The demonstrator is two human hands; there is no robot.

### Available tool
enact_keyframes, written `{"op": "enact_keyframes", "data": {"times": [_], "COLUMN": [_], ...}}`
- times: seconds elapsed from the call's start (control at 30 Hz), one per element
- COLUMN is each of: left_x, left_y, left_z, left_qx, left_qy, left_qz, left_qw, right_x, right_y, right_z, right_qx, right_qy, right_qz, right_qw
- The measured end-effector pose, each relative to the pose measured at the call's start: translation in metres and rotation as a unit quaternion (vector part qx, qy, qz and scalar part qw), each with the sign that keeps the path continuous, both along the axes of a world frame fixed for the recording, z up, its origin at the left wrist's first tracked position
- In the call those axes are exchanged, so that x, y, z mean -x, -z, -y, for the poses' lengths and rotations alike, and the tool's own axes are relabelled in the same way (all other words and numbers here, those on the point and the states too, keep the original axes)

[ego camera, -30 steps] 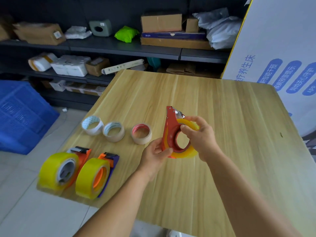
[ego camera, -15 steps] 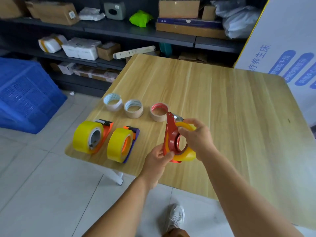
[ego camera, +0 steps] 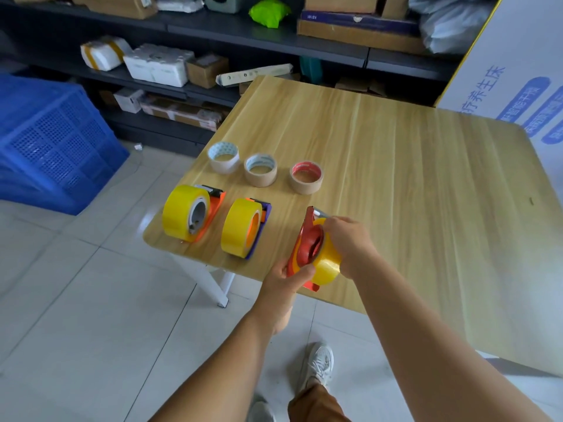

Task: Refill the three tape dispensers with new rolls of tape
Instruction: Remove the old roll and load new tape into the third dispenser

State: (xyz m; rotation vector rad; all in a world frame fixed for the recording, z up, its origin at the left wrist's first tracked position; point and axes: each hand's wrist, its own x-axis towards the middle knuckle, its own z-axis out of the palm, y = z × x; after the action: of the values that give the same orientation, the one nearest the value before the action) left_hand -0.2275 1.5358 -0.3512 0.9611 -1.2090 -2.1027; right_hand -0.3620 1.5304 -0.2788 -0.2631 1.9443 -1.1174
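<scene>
Red dispenser (ego camera: 305,245) with its yellow roll (ego camera: 327,260) sits at lower centre of the frame, over the table (ego camera: 411,178) edge. The left hand (ego camera: 281,287) pinches its base from below; the right hand (ego camera: 350,243) cups the roll, wrist bent down.

The big white board (ego camera: 515,65) at the upper right of the frame shows blue Chinese words 养生床

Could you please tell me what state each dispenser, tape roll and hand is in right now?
Orange dispenser: on table, loaded with yellow roll.
Purple dispenser: on table, loaded with yellow roll.
Red dispenser: held at the table's near edge, yellow roll on it.
Three spent cores: lying flat in a row, nearly empty.
Left hand: gripping red dispenser.
Right hand: on the yellow roll.
</scene>
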Motion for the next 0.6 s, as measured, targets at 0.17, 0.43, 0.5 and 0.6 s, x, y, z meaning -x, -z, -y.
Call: {"op": "enact_keyframes", "data": {"times": [0.17, 0.43, 0.5, 0.6], "left_x": [0.002, 0.010, 0.010, 0.008], "left_y": [0.006, 0.009, 0.011, 0.012], "left_z": [0.001, 0.008, 0.008, 0.010], "left_qx": [-0.054, -0.129, -0.133, -0.148], "left_qy": [-0.041, -0.110, -0.113, -0.117], "left_qz": [0.009, 0.012, 0.022, 0.022], "left_qw": [0.998, 0.985, 0.984, 0.982], "right_x": [0.002, 0.000, -0.002, -0.005], "right_y": [0.005, 0.016, 0.020, 0.024], "right_z": [0.007, 0.026, 0.027, 0.029], "right_qx": [0.036, 0.003, 0.004, 0.004], "right_qy": [-0.031, -0.018, -0.012, -0.008], "right_qz": [0.026, 0.067, 0.072, 0.074], "right_qw": [0.999, 0.998, 0.997, 0.997]}}
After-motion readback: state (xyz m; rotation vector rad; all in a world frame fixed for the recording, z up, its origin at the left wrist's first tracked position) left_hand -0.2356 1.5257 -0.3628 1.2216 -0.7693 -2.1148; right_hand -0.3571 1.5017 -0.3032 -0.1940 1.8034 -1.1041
